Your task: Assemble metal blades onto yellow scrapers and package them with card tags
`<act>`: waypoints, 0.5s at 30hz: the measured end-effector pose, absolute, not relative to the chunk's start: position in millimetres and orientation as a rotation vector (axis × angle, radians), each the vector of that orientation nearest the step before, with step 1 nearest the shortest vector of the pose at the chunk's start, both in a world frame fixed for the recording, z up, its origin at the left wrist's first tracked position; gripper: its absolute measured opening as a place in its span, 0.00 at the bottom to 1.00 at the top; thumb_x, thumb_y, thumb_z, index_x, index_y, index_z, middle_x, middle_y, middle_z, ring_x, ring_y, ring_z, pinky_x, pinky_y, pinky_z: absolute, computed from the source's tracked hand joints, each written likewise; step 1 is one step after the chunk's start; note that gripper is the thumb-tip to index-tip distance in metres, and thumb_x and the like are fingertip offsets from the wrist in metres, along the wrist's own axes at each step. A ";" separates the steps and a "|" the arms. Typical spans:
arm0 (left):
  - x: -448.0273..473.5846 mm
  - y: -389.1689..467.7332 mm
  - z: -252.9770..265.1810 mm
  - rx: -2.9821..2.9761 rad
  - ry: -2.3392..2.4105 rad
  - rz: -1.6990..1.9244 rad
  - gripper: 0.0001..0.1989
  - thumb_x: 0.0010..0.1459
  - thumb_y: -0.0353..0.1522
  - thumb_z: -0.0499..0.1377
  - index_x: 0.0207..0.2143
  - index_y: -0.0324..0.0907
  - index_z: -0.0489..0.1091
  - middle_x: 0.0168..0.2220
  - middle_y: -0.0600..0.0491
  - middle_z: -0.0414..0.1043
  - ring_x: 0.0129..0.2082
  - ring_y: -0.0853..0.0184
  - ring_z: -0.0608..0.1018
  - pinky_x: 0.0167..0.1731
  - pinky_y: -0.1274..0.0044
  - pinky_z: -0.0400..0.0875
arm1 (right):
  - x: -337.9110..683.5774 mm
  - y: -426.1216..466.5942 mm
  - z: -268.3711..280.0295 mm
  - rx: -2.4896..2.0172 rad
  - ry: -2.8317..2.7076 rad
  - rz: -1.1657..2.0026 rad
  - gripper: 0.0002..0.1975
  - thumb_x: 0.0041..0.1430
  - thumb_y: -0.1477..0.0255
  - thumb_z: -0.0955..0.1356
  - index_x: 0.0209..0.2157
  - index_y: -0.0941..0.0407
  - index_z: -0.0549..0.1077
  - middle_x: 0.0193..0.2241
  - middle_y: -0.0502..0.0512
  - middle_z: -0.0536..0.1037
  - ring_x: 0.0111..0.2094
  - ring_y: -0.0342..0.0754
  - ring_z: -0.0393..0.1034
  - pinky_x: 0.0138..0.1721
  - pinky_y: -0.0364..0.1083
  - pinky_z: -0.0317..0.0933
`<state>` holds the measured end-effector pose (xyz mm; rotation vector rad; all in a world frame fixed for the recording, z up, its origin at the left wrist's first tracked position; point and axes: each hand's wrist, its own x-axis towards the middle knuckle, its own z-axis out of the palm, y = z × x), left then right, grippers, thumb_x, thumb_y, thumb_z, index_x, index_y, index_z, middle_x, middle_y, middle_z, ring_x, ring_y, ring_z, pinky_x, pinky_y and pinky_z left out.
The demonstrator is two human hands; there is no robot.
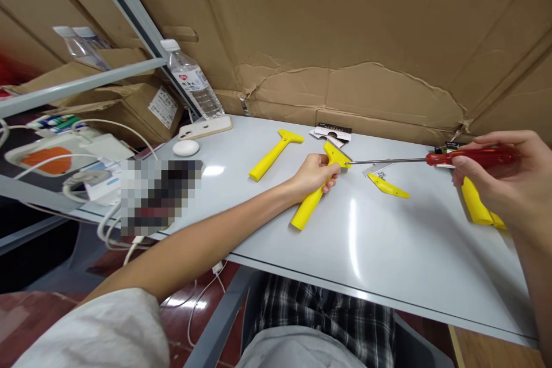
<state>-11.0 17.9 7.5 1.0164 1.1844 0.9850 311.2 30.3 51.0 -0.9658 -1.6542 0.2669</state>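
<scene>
My left hand (317, 175) is closed around the neck of a yellow scraper (305, 211), near the middle of the table. My right hand (506, 175) grips the red handle of a screwdriver (474, 157). Its long metal shaft points left, and the tip meets the right corner of the scraper's head. Right of the scraper lies a loose yellow cover piece (388, 187) beside a metal blade (374, 168). Another yellow scraper (273, 155) rests to the left. Partly hidden behind my right hand is a further yellow handle (476, 204).
Behind the held scraper lies a black-and-white card packet (332, 131) by the cardboard wall (345, 29). On the left are a water bottle (192, 80), a phone (205, 126), a white oval case (186, 148), white cables and a blurred-out device screen. A metal shelf frame stands there too.
</scene>
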 end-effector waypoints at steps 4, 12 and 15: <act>-11.3 18.4 6.6 1.031 1.177 0.983 0.11 0.56 0.22 0.61 0.25 0.41 0.63 0.19 0.58 0.63 0.15 0.77 0.63 0.14 0.82 0.57 | 313.0 31.6 47.0 -1.031 -1.642 0.181 0.19 0.47 0.69 0.78 0.40 0.59 0.76 0.26 0.50 0.75 0.21 0.42 0.73 0.21 0.37 0.67; -10.6 16.9 8.8 1.021 1.188 0.986 0.11 0.57 0.22 0.60 0.26 0.41 0.63 0.19 0.58 0.63 0.14 0.77 0.63 0.13 0.82 0.57 | 316.0 29.3 48.5 -0.963 -1.728 0.257 0.27 0.42 0.72 0.79 0.47 0.57 0.74 0.34 0.50 0.76 0.25 0.41 0.76 0.27 0.37 0.73; -10.1 16.7 9.6 1.008 1.189 0.996 0.11 0.57 0.22 0.60 0.26 0.41 0.63 0.19 0.58 0.64 0.15 0.77 0.63 0.13 0.82 0.57 | 314.7 28.7 50.3 -0.956 -1.710 0.314 0.28 0.41 0.73 0.79 0.47 0.56 0.73 0.35 0.50 0.76 0.24 0.45 0.76 0.26 0.41 0.74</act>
